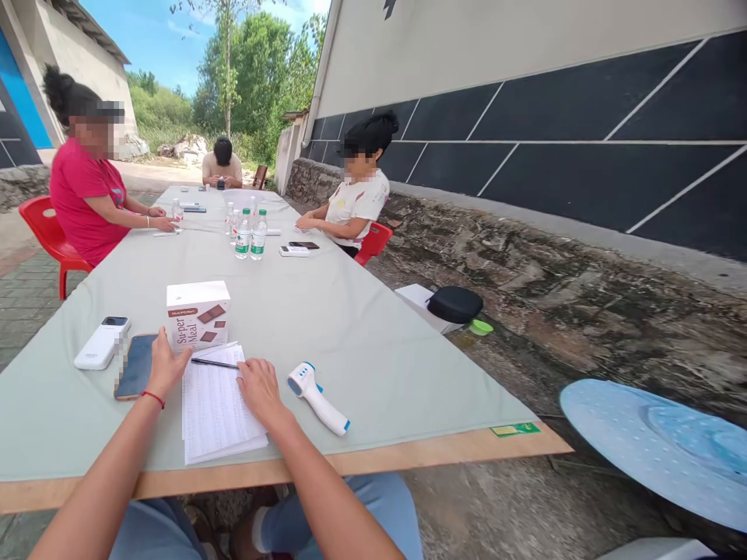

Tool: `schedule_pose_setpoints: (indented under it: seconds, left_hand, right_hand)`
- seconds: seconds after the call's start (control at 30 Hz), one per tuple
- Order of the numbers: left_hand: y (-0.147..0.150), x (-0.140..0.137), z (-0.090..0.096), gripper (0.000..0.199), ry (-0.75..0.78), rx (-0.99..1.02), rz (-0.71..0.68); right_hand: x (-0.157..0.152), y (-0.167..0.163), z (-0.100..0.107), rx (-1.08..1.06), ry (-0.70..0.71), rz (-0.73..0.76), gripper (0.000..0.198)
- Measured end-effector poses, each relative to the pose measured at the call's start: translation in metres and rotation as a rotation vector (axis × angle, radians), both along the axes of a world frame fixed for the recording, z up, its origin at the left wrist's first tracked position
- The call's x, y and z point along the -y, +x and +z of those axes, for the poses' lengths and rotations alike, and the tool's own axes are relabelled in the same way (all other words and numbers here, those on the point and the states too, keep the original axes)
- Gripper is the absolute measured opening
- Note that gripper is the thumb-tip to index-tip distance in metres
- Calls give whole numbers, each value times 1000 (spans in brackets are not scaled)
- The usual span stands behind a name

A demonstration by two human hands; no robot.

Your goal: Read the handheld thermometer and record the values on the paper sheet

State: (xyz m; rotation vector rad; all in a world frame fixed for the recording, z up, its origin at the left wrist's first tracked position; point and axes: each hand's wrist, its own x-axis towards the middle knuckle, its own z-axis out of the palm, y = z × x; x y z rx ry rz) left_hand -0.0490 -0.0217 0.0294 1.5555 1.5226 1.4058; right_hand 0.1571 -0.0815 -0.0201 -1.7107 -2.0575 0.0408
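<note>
My left hand point(167, 364) is at the lower left corner of a white and brown box point(198, 315) marked "Su-per Meal". Its thumb and fingers are spread at the corner, partly over a dark-screened phone point(135, 369). Handwritten paper sheets point(215, 420) lie in front of me, with a black pen point(215, 363) across their top. On the right edge of the sheets rests my right hand point(260, 386), palm down with fingers loosely stretched; the pen's end reaches its fingertips. A white and blue infrared thermometer point(318, 398) lies to the right of that hand.
A white power bank point(102, 344) lies left of the phone. Farther up the cloth-covered table point(373, 350) stand several water bottles point(257, 236), near other phones. Three people sit around it. A blue patterned round object point(659, 443) is off the table's right side.
</note>
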Motion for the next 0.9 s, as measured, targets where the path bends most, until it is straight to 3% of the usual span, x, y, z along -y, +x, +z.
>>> schedule_pose_setpoints:
  seconds: [0.07, 0.13, 0.23, 0.33, 0.47, 0.57, 0.7, 0.8, 0.9]
  left_hand:
    - [8, 33, -4, 60, 168, -274, 17]
    - [20, 70, -11, 42, 285, -484, -206]
    - [39, 116, -24, 26, 276, -764, -537]
    - [52, 136, -38, 19, 216, -919, -559]
    - [56, 137, -48, 19, 230, -913, -503]
    - [56, 138, -48, 18, 211, -896, -508]
    - [59, 145, -47, 16, 163, -888, -546]
    - [62, 148, -47, 17, 135, -864, -563]
    - [65, 149, -43, 17, 108, -789, -594]
  right_hand:
    - [-3, -2, -2, 46, -33, -17, 17]
    - [-4, -1, -4, 65, -58, -19, 16]
    - [-4, 1, -1, 62, -94, -13, 14]
    - [-2, 2, 3, 61, -104, 0, 17]
    - [13, 8, 4, -122, -18, 5, 18]
    - [32, 17, -2, -600, 58, -53, 18]
    - [53, 27, -11, -1148, -46, -165, 22]
    - [62, 30, -15, -1289, -130, -190, 21]
    - [66, 32, -17, -1283, -148, -192, 18]
